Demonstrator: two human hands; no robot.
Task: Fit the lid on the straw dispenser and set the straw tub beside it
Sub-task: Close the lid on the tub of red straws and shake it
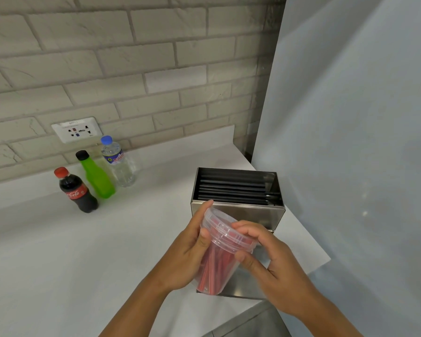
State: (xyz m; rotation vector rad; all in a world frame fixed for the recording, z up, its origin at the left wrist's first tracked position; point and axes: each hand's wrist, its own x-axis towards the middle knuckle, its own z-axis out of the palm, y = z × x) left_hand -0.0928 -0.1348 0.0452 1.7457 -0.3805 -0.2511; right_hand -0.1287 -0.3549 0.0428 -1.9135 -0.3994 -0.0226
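A clear plastic straw tub full of red straws is held tilted in front of the steel straw dispenser. My left hand wraps its left side. My right hand grips the tub's clear lid at the rim, thumb below and fingers on top. The dispenser stands open at the top, with black straws lying inside. A flat steel sheet, perhaps the dispenser's lid, lies on the counter under my hands, mostly hidden.
On the white counter at the back left stand a cola bottle, a green bottle and a water bottle. A wall socket sits in the brick wall. A grey panel bounds the right side.
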